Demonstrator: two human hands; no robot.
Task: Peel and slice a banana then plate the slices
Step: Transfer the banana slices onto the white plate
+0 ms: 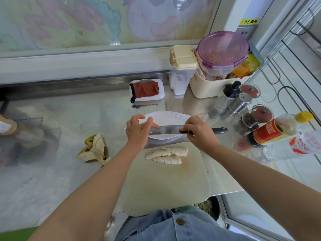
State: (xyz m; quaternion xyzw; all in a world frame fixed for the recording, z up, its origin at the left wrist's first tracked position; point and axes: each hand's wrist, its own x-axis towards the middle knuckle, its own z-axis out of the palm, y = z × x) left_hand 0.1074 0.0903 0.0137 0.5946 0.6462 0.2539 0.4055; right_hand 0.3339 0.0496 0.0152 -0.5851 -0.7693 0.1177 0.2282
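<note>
Both hands are up over the white plate (166, 113) and holding the knife (168, 130) level across it, blade pointing to our left.

Right hand (199, 132) is wrapping fingers and thumb around the knife where blade meets handle; the black handle end is sticking out past it on the right.

Left hand (137, 130) is at the blade's tip end, fingers bent, one fingertip lying on the flat of the blade. We cannot tell if it is pinching the blade or just resting on it.

The banana slices (166, 154) are sitting in two cut rows side by side at the far edge of the cutting board (166, 186), just on the near side of the plate. We are seeing no slices on the visible part of the plate.

The banana peel (93, 149) is lying splayed on the steel counter (52, 171), left of the board and apart from it.

Behind the plate: a red cloth (144, 90) on a white box. Far right: a purple-lidded container (223, 49), a metal shaker (241, 103), jars and bottles crowding together.
</note>
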